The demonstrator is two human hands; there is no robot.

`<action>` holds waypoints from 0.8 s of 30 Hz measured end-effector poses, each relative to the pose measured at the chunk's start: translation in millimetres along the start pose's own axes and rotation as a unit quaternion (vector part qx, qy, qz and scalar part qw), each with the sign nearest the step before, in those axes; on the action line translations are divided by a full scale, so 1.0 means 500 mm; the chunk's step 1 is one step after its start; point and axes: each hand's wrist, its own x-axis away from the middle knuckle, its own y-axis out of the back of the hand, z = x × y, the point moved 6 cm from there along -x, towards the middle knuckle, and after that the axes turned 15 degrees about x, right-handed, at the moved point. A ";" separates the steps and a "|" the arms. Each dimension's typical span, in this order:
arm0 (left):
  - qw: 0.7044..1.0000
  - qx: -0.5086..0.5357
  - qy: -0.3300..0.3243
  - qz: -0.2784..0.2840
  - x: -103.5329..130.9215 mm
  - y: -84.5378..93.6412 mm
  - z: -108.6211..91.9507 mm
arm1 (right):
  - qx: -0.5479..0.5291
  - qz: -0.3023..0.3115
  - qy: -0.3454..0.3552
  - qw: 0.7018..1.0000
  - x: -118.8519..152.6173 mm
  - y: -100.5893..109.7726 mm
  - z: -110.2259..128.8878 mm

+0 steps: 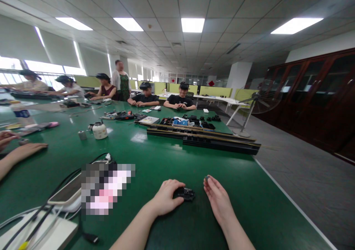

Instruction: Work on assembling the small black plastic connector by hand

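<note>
My left hand [169, 196] is closed around a small black plastic part [187, 194] that rests on the green table [144, 228]. Its thumb lies along the near side and the fingers reach over the far side, so part of the piece is hidden. To the right, my right hand [217, 196] is raised a little and pinches a tiny grey piece [206, 178] between thumb and fingertips. The kind of this piece is too small to make out. A gap separates the two hands.
Long black rails [222, 145] with thin rods lie across the table ahead. A white jar [100, 130] stands left of them. Phones and cables [90, 237] lie at my left, near another person's hand [27, 151]. The table's right edge [294, 202] runs close by.
</note>
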 end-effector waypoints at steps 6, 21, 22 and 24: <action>1.000 -0.004 -0.006 -0.001 0.001 -0.002 0.000 | -0.032 -0.011 -0.010 0.999 0.001 -0.001 -0.001; 1.000 -0.008 -0.007 0.000 0.001 -0.003 0.004 | -0.046 0.002 -0.028 0.999 0.003 -0.007 -0.004; 1.000 -0.008 -0.007 0.000 0.001 -0.003 0.004 | -0.045 0.003 -0.028 0.999 0.003 -0.007 -0.004; 1.000 -0.007 -0.008 0.000 0.001 -0.003 0.005 | -0.045 0.004 -0.029 0.999 0.003 -0.007 -0.003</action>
